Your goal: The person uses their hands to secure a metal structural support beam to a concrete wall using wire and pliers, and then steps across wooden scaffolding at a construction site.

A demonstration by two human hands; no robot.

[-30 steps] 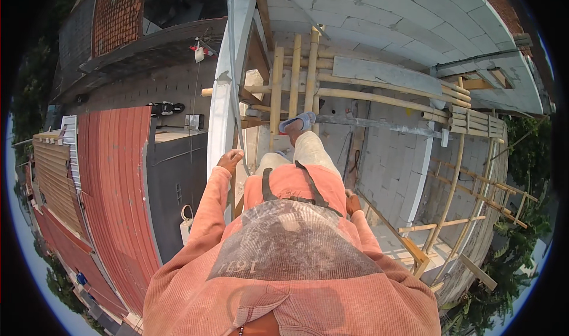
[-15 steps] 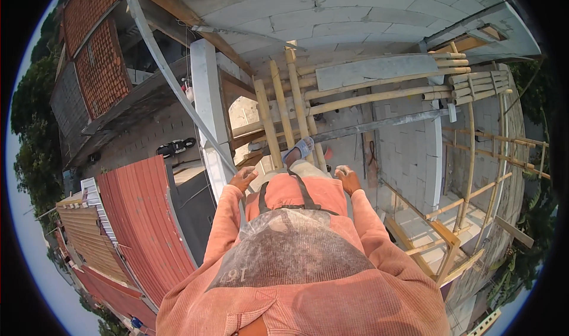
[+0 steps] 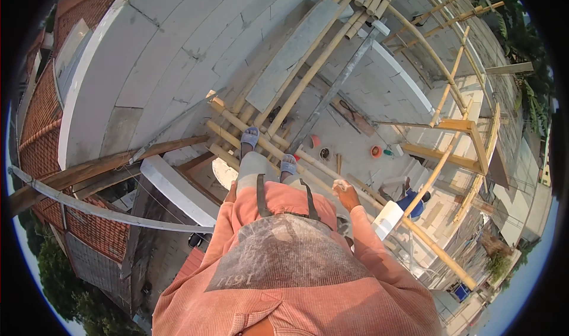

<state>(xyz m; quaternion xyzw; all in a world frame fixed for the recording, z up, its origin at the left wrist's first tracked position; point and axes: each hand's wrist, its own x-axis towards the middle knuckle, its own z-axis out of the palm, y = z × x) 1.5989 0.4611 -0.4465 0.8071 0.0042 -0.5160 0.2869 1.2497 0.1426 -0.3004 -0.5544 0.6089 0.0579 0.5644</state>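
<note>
My left hand (image 3: 231,192) hangs beside my left thigh, its fingers largely hidden by the edge-on angle. Out from my right hip is my right hand (image 3: 347,195), its fingers curled in and whitish with dust; I see no object in it. Neither hand touches the scaffold. Below me, my feet in blue-grey sandals (image 3: 250,138) stand on bamboo poles (image 3: 228,139), the left foot farther forward than the right. From there a grey plank (image 3: 290,57) runs away to the far right, lying along more bamboo poles.
A grey block wall (image 3: 178,51) rises at the left. A long metal bar (image 3: 338,84) crosses beside the poles. Far below are orange buckets (image 3: 376,151) and a person in blue (image 3: 411,204). A wooden frame (image 3: 474,143) and bamboo rail (image 3: 438,250) stand at the right.
My view has swung to the left, so the plank now slants to the upper right. My right foot has come into sight on the poles. The left hand has lowered closer to my thigh.
</note>
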